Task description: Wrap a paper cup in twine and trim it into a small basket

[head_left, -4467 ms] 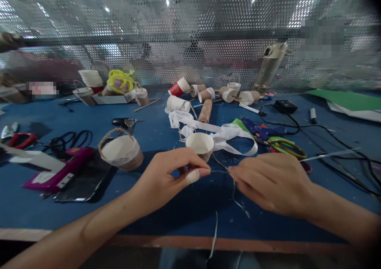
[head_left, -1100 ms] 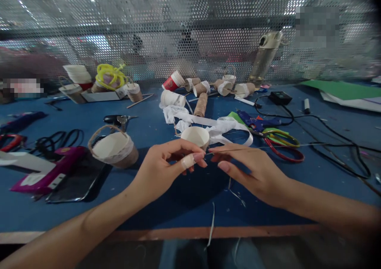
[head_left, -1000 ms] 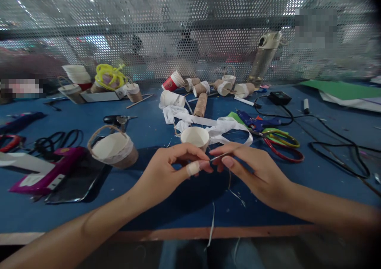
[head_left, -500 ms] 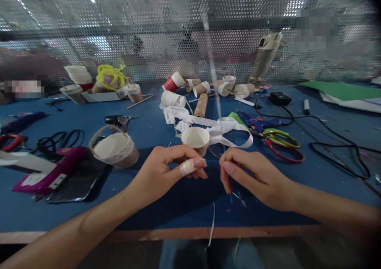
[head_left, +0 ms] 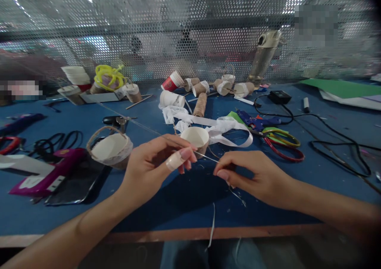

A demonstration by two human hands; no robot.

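My left hand (head_left: 154, 168), with a plaster on one fingertip, pinches a thin strand of twine (head_left: 205, 156) above the blue table (head_left: 184, 205). My right hand (head_left: 256, 177) pinches the same strand a little to the right, and the twine runs taut between the two. Beyond my left hand the strand stretches on toward the far left. Just behind my fingers stands a small paper cup (head_left: 195, 139) partly wrapped in twine, beside a loose white ribbon (head_left: 229, 132).
A cup basket with a twine handle (head_left: 110, 150) stands at the left by a magenta glue gun (head_left: 50, 173). Red and green scissors (head_left: 282, 144), a blue glue gun (head_left: 256, 123) and black cables (head_left: 336, 142) lie at the right. Cups and a twine spool (head_left: 200, 104) sit before the perforated screen.
My hands twisted the twine between them, came together, then drew apart. The strand now runs taut from my right fingers past my left hand to the far left.
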